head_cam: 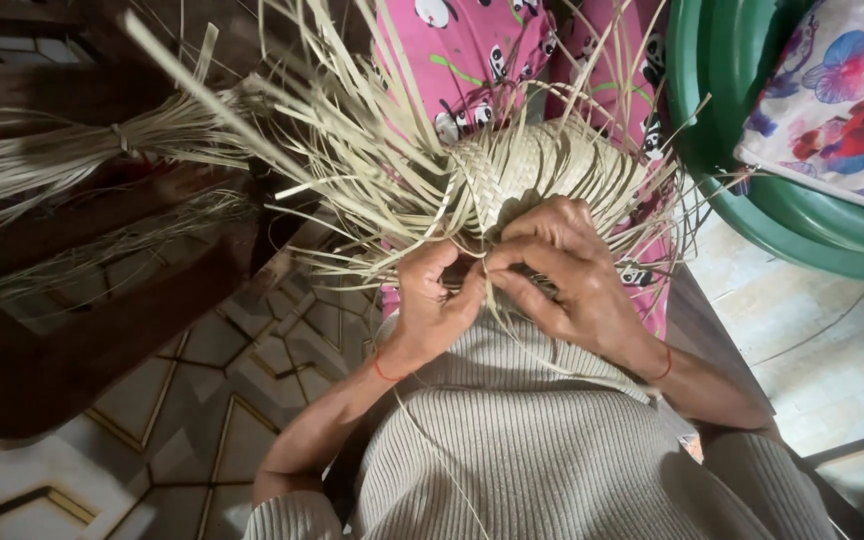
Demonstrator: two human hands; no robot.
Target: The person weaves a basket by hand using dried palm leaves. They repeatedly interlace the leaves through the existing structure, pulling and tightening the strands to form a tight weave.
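— From the head camera, why is the half-woven dome of pale flat straw strips (542, 170) sitting in the lap like that?

— It rests on the pink patterned trousers (472, 50), rim toward the body, so both hands meet at the near edge. The left hand (430, 300) pinches loose strips between thumb and fingers; the right hand (567, 265) curls closed over the rim, pressing the plaiting down

— And the texture?

— Tight, glossy checker weave on the dome; unwoven ends splay out stiffly, dry and ribbon-thin. A tied bundle of spare straw (62, 150) lies well apart on the dark wooden bench (72, 330). A green plastic basin (752, 200) stands to the right
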